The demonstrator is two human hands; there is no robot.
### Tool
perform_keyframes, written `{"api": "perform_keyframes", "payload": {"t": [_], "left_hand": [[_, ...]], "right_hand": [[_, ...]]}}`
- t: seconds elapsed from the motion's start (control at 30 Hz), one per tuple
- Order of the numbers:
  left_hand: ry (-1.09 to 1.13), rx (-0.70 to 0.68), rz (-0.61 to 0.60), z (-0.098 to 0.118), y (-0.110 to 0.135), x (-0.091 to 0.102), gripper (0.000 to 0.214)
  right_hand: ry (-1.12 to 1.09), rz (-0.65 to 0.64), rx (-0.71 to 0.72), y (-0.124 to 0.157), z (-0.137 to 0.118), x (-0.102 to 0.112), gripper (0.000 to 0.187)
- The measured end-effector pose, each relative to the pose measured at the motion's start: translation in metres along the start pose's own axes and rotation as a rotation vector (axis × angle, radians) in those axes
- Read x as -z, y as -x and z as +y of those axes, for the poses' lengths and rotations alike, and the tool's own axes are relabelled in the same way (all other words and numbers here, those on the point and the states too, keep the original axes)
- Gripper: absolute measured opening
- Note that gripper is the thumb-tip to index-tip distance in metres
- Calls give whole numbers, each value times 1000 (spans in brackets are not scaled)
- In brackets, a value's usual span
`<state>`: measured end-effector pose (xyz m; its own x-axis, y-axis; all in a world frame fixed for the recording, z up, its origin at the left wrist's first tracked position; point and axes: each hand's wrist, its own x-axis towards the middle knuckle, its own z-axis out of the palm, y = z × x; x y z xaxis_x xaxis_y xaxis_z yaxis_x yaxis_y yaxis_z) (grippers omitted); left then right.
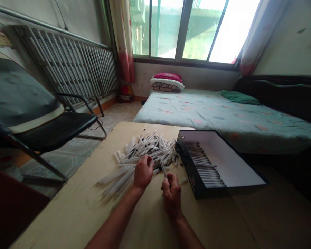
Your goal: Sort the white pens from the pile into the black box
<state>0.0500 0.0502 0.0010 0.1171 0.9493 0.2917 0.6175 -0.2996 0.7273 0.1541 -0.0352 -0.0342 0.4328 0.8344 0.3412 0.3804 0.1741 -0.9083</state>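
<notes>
A loose heap of white pen-like plastic tubes with black parts (147, 152) lies on a beige tabletop (75, 214). My left hand (143, 172) rests curled on the near edge of the heap, and I cannot tell if it grips any tube. My right hand (171, 195) is just to its right, pinching one white tube (163, 168) upright between its fingers. Beside the heap stands an open box, black outside and white inside (190, 169), with tubes lying in neat rows (204, 162) at its left end. One loose tube (184, 180) lies between my right hand and the box.
A black folding chair (52, 128) stands left of the table, before a wall radiator (69, 65). A bed with a pale floral sheet (197, 114) lies beyond the table, under a bright window (181, 31) with curtains. Folded bedding (167, 82) sits on the bed's far end.
</notes>
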Motion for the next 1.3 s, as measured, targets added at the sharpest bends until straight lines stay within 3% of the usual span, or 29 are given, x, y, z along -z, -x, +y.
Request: {"api": "perform_keyframes", "payload": {"t": [0.07,0.13,0.2,0.3,0.4,0.5,0.67,0.83,0.93,1.13,1.3], "left_hand": [[472,188,67,-4,4,12,19],[863,351,43,-9,12,25,36],[1100,483,52,-14,22,37,39],[1267,588,100,-24,37,47,27],[1309,576,141,-31,44,48,23],[1238,500,116,-35,44,45,27],[925,317,4,-34,44,49,41],[699,251,-8,-30,45,56,21],[751,292,-16,-32,44,58,22],[1129,451,13,-39,42,56,29],[1156,488,95,-36,40,57,28]], "right_hand": [[66,-19,67,2,-4,1,18],[112,-66,128,6,-8,0,19],[145,-123,179,11,-12,-1,21],[188,-205,262,20,-18,-4,19],[216,-266,313,26,-20,-6,17],[220,-248,315,27,-20,-7,16],[207,-147,268,20,-18,-3,20],[216,-130,241,17,-18,0,23],[243,-172,264,19,-18,-1,23],[266,-288,324,22,-21,-3,23],[266,-227,336,21,-21,-1,22]]}}
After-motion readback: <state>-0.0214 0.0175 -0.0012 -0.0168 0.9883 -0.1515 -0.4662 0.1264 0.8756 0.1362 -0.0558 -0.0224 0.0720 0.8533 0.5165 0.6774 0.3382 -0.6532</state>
